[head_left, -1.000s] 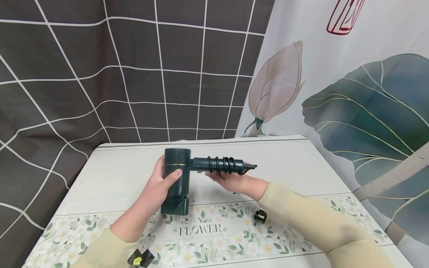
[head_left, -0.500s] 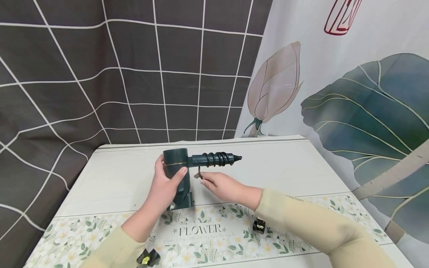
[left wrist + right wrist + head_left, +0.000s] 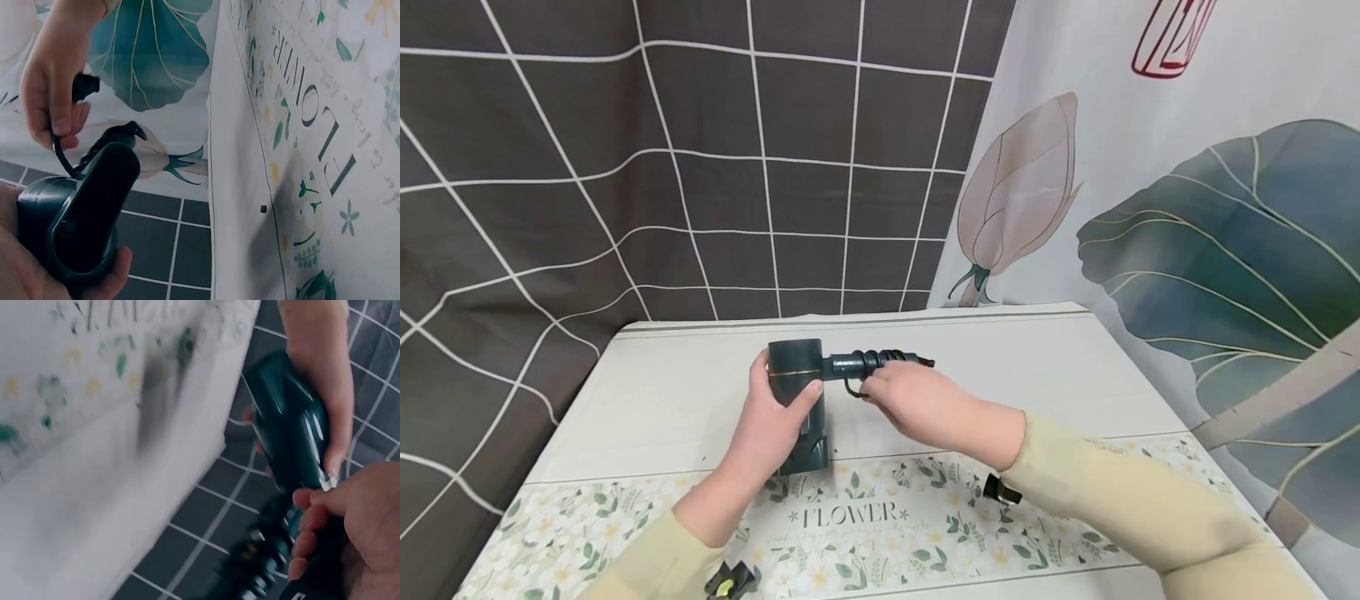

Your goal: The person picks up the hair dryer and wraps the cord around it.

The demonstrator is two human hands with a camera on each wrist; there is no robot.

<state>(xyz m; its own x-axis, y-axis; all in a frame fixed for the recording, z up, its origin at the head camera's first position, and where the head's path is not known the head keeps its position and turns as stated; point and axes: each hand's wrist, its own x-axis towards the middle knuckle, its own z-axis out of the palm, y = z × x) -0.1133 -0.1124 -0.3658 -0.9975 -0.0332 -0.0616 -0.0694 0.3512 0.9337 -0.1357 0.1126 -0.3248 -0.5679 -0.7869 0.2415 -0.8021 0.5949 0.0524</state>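
Note:
A dark green hair dryer [image 3: 795, 358] is held above the table, its barrel upright and its handle pointing right. My left hand [image 3: 772, 423] grips the barrel from the left, thumb across the front. A flat nozzle [image 3: 128, 164] sits on the barrel's lower end. Black cord [image 3: 871, 362] is coiled round the handle. In front of the handle, my right hand [image 3: 928, 408] hides part of the coils. Its fingers are curled round a black plug [image 3: 85, 87], which sticks out of the hand in the left wrist view. A short loop of cord runs from there to the handle.
The white table cover [image 3: 662, 400] has a floral band with the word FLOWER. A dark checked curtain [image 3: 700, 192] hangs behind and left. To the right hangs a white curtain [image 3: 1105, 150] with printed leaves. Black wrist devices [image 3: 730, 581] are on both sleeves.
My right hand has gone from beneath the handle to the cord loop near the barrel, then right, in front of the coils. The hair dryer has turned slightly in my left hand's steady grip.

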